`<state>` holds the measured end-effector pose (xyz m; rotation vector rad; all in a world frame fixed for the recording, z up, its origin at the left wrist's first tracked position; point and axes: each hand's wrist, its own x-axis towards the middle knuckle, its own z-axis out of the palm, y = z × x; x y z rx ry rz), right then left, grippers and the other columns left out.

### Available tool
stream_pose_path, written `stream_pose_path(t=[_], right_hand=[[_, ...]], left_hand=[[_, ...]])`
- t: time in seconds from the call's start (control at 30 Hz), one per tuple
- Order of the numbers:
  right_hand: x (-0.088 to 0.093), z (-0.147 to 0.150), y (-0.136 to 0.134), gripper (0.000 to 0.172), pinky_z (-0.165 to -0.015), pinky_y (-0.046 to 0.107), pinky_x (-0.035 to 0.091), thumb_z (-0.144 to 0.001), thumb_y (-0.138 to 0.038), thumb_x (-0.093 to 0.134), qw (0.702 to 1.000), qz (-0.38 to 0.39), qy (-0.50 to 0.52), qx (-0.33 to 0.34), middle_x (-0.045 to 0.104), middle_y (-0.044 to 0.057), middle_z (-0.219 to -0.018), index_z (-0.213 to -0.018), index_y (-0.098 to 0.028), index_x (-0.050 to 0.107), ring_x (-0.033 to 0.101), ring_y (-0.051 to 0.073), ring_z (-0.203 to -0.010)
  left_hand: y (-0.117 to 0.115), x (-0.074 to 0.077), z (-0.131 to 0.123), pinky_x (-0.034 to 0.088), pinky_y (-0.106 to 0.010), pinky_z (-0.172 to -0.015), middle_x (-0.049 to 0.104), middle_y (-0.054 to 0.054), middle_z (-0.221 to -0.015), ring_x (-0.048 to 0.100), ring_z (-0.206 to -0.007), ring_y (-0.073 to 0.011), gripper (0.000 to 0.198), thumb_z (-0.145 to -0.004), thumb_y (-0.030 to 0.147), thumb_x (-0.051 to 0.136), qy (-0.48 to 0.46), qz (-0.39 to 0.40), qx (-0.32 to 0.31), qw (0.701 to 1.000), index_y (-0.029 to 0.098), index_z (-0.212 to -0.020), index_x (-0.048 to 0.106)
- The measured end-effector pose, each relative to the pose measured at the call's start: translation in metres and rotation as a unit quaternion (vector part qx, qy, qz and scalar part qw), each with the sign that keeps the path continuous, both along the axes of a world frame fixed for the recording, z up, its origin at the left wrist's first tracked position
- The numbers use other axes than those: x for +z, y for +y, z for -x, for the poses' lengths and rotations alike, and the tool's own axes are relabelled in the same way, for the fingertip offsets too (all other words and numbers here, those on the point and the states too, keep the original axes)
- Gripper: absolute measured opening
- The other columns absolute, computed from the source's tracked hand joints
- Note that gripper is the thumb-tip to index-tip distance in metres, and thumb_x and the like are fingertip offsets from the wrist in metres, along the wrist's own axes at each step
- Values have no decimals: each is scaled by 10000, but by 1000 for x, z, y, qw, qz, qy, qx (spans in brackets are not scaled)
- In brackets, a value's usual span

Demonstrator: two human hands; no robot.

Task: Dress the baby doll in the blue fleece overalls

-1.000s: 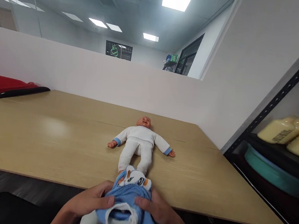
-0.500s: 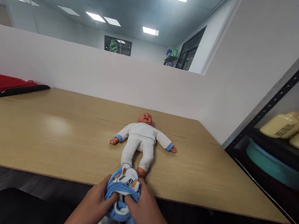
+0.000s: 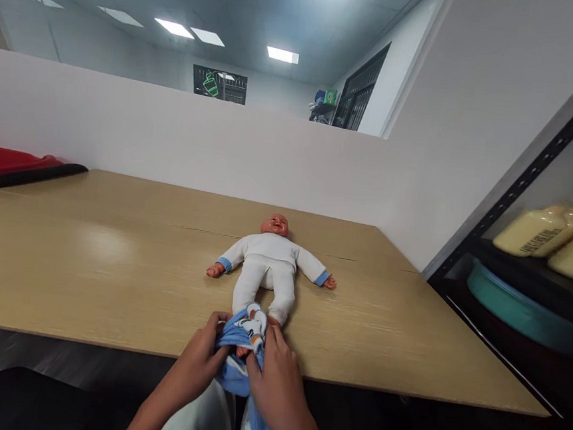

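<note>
A baby doll in a white suit with blue cuffs lies on its back on the wooden table, feet toward me. At the doll's feet my left hand and my right hand both grip a small blue garment with a white and orange cartoon patch. The garment is bunched between my fingers, touching the doll's feet near the table's front edge. Part of the cloth hangs down below the edge.
A white partition wall runs behind the table. A red and black object lies at the far left. On the right stands a dark metal shelf with yellowish bags and a teal basin.
My hands have carried the blue garment forward, from below the table's front edge up to the doll's feet, and bunched it tighter.
</note>
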<state>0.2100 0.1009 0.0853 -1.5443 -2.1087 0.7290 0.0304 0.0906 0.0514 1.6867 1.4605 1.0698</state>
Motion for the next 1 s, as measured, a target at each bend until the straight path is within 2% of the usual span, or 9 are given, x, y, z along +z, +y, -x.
stream_pose_path(t=[0.1,0.2,0.27,0.33,0.4,0.47,0.63,0.87,1.0], right_hand=[[-2,-1,7,547,-1151,447,455,-934,-188,508,1000,-8,19,1,590,163,-1510,-1480,-182,552,570,349,-1403],[-5,-1,10,497,-1077,453,494,-939,-215,536,999,18,44,14,699,164,-1352,-1430,-183,600,655,358,-1273],[-5,-1,10,434,-1055,488,496,-960,-251,530,998,33,48,18,742,171,-1253,-1371,-175,648,669,382,-1232],[-4,-1,9,450,-1072,509,480,-965,-252,522,999,21,42,20,699,185,-1355,-1393,-177,641,651,392,-1265],[-2,0,8,526,-1096,506,465,-953,-229,527,999,-3,31,23,557,178,-1554,-1475,-201,582,610,391,-1338],[0,1,7,583,-1104,506,461,-943,-216,533,1000,-13,10,20,475,176,-1629,-1526,-206,531,569,402,-1392],[4,4,10,596,-978,455,517,-946,-220,539,999,25,-20,2,730,214,-1261,-1529,-120,466,692,392,-1187],[7,-1,23,712,-943,417,521,-912,-212,580,999,11,25,-29,739,213,-1257,-1585,-115,371,700,376,-1184],[8,-3,26,764,-963,426,523,-887,-213,606,998,19,40,-34,739,207,-1268,-1603,-136,349,699,369,-1187]], left_hand=[[5,-2,-3,498,-504,-1001,723,-151,-1180,678,-1113,-337,251,-949,333,507,-29,-4,25,999,222,-1173,519],[6,0,-5,460,-544,-1080,687,-175,-1262,637,-1221,-356,318,-947,352,525,-25,-34,62,997,206,-1229,517],[6,2,-4,418,-573,-1129,658,-190,-1328,596,-1287,-367,372,-939,349,541,-18,-35,61,997,197,-1277,515],[7,4,-3,405,-579,-1143,651,-188,-1350,584,-1303,-368,378,-939,343,543,-19,-18,45,999,198,-1288,524],[8,4,-1,398,-570,-1157,644,-184,-1370,581,-1316,-358,384,-943,329,530,-33,-9,31,999,196,-1303,516],[8,2,-1,390,-559,-1173,638,-181,-1382,574,-1333,-349,393,-937,310,524,-52,-12,29,998,192,-1312,504],[11,-1,0,410,-504,-1185,642,-157,-1368,568,-1351,-333,398,-931,347,565,-132,-20,35,990,198,-1297,515],[15,20,5,444,-450,-1136,709,-107,-1287,617,-1254,-314,323,-947,307,569,-119,-42,-1,992,208,-1253,604],[23,21,9,438,-446,-1148,699,-108,-1318,614,-1255,-309,336,-961,316,589,-138,-53,-26,989,209,-1278,602]])
